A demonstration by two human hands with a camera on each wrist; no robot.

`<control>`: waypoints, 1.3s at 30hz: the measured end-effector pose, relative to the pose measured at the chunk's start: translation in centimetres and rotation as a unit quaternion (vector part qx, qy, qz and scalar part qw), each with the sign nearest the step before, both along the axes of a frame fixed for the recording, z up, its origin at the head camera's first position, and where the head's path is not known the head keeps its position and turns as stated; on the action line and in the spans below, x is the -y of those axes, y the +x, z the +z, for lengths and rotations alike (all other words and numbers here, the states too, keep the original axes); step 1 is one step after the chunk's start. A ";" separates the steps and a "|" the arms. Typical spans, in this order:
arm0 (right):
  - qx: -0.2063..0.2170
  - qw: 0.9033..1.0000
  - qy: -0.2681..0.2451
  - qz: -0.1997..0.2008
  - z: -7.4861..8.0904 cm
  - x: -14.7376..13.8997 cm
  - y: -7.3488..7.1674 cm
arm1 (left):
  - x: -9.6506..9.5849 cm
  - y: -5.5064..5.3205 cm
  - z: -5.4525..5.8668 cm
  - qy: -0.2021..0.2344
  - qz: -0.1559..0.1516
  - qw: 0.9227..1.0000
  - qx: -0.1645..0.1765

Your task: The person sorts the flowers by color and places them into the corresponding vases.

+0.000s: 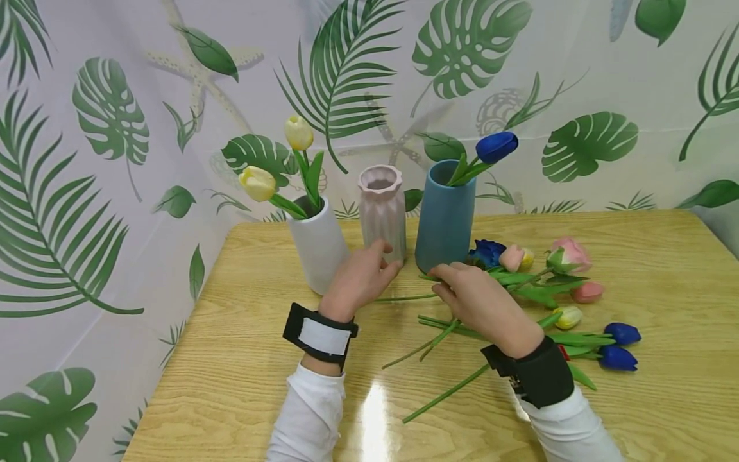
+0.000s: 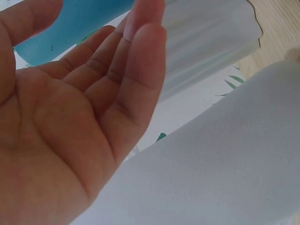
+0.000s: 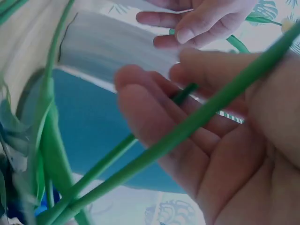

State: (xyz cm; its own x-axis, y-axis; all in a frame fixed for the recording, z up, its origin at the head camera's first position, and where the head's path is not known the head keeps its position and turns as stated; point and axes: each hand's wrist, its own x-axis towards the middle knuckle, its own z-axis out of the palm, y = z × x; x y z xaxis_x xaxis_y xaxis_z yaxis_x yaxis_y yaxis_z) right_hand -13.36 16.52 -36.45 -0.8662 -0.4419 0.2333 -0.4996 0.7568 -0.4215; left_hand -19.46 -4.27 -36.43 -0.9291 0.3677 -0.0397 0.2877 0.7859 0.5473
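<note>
My left hand (image 1: 364, 273) has loosely bent fingers and an empty palm in front of a pale pink, fluted vase (image 1: 382, 212); whether they touch is unclear. My right hand (image 1: 485, 305) hovers low over flower stems near a blue vase (image 1: 444, 221) that holds one blue tulip (image 1: 496, 147). The right wrist view has one green stem (image 3: 206, 115) crossing before the palm. A shorter stem (image 3: 105, 161) passes behind a finger, its end visible between fingers and thumb, which stand apart. To the left, a white vase (image 1: 317, 247) bears two yellow tulips (image 1: 258, 184).
Several loose flowers lie on the wooden table (image 1: 231, 385) at the right, among them blue tulips (image 1: 619, 357), a pink rose (image 1: 568, 255) and a yellow tulip (image 1: 568, 317). Their stems point left. Behind the vases hangs a leaf-patterned cloth (image 1: 231, 115).
</note>
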 end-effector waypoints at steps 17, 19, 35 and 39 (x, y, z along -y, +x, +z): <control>0.181 0.980 0.012 0.077 -3.6 0.7 -2.0 | -0.1 0.1 -0.1 -0.017 -0.013 1.000 -0.002; 0.204 0.975 0.009 0.088 -3.8 0.7 -2.0 | -0.1 0.1 0.0 -0.020 -0.014 1.000 0.002; 0.260 0.954 0.131 0.062 -1.9 -0.4 0.7 | -0.2 0.3 0.0 -0.023 -0.030 0.999 -0.001; 0.286 0.948 0.131 0.054 -2.4 -0.7 1.6 | -0.2 0.3 0.1 -0.018 -0.030 0.999 0.004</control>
